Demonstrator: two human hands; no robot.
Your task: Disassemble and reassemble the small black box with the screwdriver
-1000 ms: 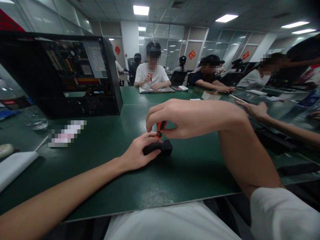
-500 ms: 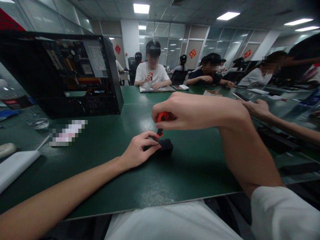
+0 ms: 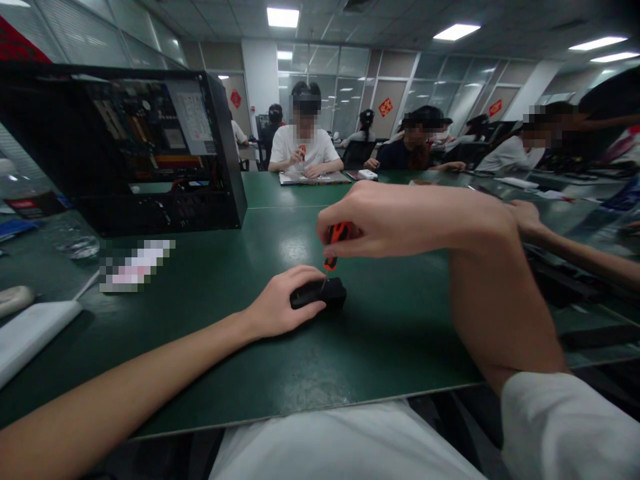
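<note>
A small black box-shaped part (image 3: 325, 292) lies on the green table (image 3: 380, 340) in front of me. My left hand (image 3: 283, 303) grips its left end and holds it down. My right hand (image 3: 400, 220) is closed around an orange-handled screwdriver (image 3: 336, 241), held nearly upright with its tip on the top of the black part. The screwdriver's upper handle is hidden inside my fist.
An open black computer case (image 3: 135, 150) stands at the back left. A white flat object (image 3: 30, 333) lies at the left edge. Another person's forearm (image 3: 575, 250) rests on the table to the right. Several people sit at the far side.
My right hand has shifted right and slightly up with the screwdriver, which now tilts. My left hand's fingers have closed more over the black part.
</note>
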